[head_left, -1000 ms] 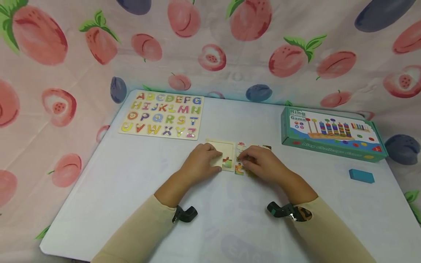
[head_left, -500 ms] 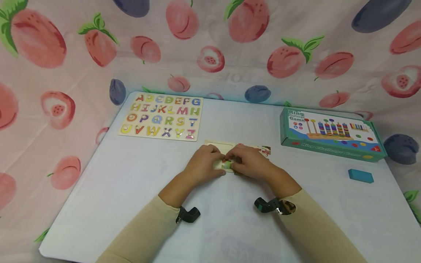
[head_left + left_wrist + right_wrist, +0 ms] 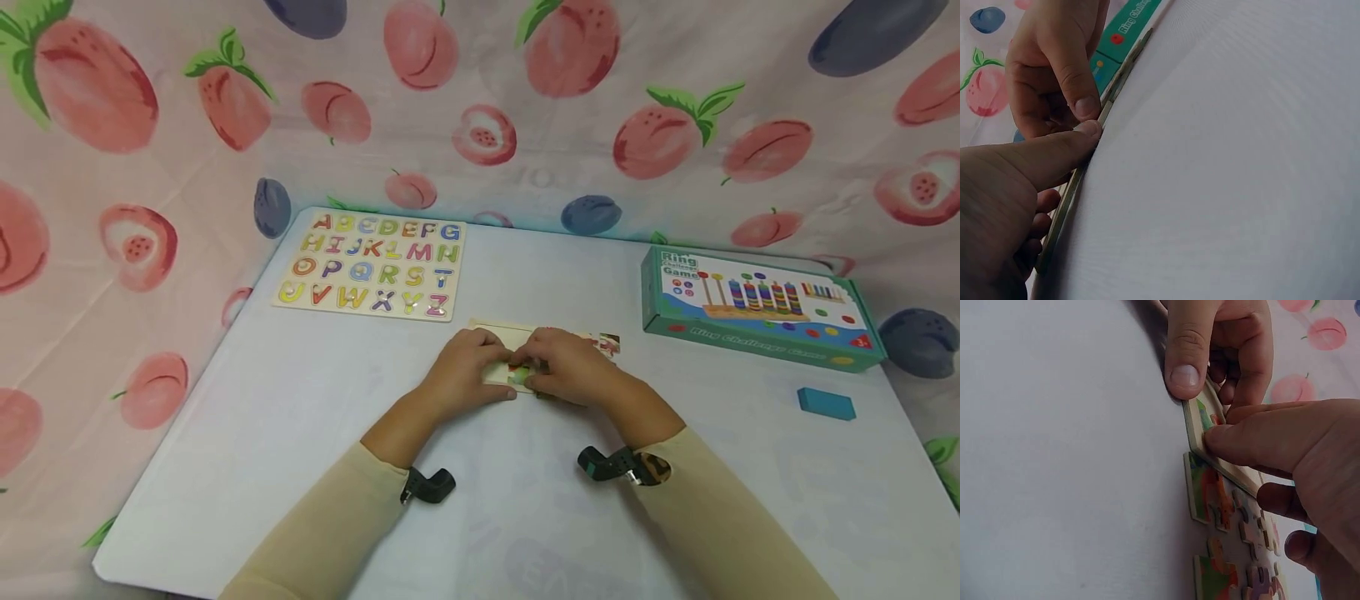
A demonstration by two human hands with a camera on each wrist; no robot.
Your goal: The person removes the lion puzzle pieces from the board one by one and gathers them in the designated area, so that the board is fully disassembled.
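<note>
A shallow wooden jigsaw tray (image 3: 497,379) lies on the table between both hands. My left hand (image 3: 465,367) holds its near left side, with the thumb on the near edge in the left wrist view. My right hand (image 3: 573,367) pinches at a green and red jigsaw piece (image 3: 1204,415) inside the tray's near right corner, its thumb touching that piece in the right wrist view. Loose jigsaw pieces (image 3: 1200,494) lie flat beside the tray's right edge, partly covered by my right hand in the head view.
Behind on the left lies a wooden alphabet board (image 3: 372,267). A green Ring Challenge Game box (image 3: 761,308) stands back right, with a small blue block (image 3: 826,404) in front of it. The white table (image 3: 480,500) meets a fruit-print cloth (image 3: 540,167) at the back.
My right hand has moved left from the loose pieces to the tray's near right corner. The left hand has shifted slightly along the tray. Over the last half second both hands barely move.
</note>
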